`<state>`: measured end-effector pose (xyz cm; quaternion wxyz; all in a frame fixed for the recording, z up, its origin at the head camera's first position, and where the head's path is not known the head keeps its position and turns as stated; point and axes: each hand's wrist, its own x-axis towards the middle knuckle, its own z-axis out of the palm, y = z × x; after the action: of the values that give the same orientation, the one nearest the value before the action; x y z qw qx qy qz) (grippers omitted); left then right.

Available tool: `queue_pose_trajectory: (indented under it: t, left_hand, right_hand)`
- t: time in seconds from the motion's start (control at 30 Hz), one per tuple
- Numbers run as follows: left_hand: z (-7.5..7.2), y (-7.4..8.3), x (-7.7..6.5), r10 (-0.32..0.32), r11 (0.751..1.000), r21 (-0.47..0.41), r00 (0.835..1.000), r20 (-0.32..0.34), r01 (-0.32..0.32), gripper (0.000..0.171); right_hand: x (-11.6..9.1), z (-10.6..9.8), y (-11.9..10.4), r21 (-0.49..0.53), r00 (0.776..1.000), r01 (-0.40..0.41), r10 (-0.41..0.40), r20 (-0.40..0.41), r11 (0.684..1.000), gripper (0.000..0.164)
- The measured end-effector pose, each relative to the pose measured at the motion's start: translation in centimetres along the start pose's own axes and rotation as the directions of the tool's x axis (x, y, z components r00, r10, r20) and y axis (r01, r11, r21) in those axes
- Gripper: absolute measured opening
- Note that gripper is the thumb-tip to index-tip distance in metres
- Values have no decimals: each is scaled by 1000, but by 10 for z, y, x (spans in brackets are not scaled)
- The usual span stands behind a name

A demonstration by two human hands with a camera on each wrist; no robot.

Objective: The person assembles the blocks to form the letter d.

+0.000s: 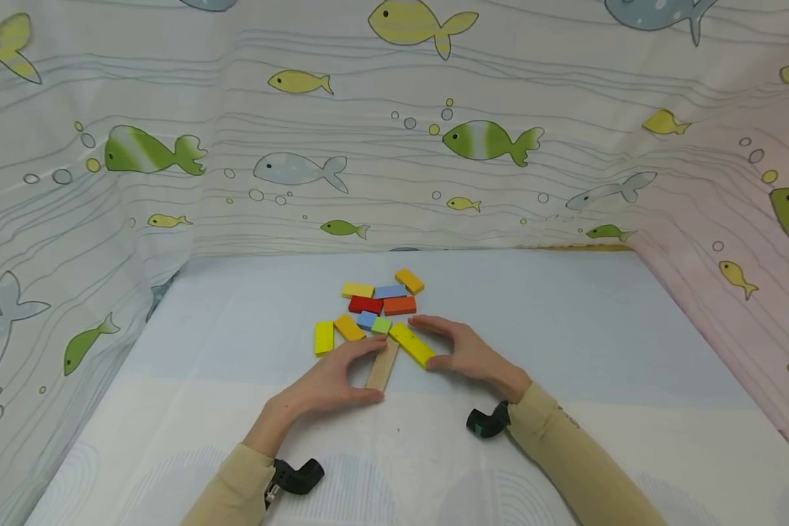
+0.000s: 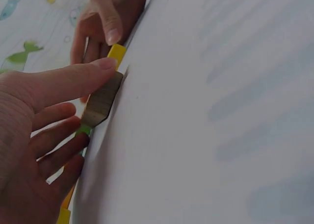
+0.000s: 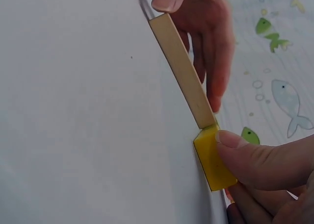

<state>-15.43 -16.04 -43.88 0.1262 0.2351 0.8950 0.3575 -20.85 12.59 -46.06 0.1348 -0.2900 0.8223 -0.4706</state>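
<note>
My left hand [image 1: 329, 380] spans a plain wooden block [image 1: 383, 367] lengthwise, thumb at its near end and index finger at its far end. In the left wrist view, that thumb lies against the wooden block [image 2: 103, 102]. My right hand [image 1: 467, 352] holds a long yellow block [image 1: 412, 345] by its two ends. The thumb presses on the yellow block's end face [image 3: 214, 160] in the right wrist view. Both blocks lie flat and slant apart toward me, their far ends meeting near a small green block [image 1: 381, 326].
Beyond the hands lie a small blue block [image 1: 366, 320], a red block [image 1: 366, 305], an orange-red block [image 1: 399, 305] and a long blue block [image 1: 391, 291]. An orange block [image 1: 350, 327] and a yellow block [image 1: 324, 338] sit at left. A fish-patterned cloth [image 1: 381, 131] hangs behind the table.
</note>
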Motion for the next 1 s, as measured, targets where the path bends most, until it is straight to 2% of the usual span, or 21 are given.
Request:
queue_pose_trajectory:
  t: [0.33, 0.53, 0.83, 1.0]
  left_hand:
    - [-3, -2, 0, 7, 1000, 9, 1000, 19, -7, 84]
    - [-4, -5, -1, 53, 999, 0, 998, 31, -53, 85]
    - [-7, -6, -1, 44, 998, -47, 998, 54, -42, 86]
    - [-9, -6, -2, 52, 997, -53, 996, 70, -48, 88]
  right_hand:
    - [0, 4, -1, -56, 1000, -3, 4, 14, 998, 79]
    - [2, 7, -5, -118, 998, -51, 55, 36, 992, 87]
    - [5, 9, -13, -163, 992, -115, 120, 23, 980, 91]
    - [5, 8, -10, -161, 993, -110, 117, 35, 981, 90]
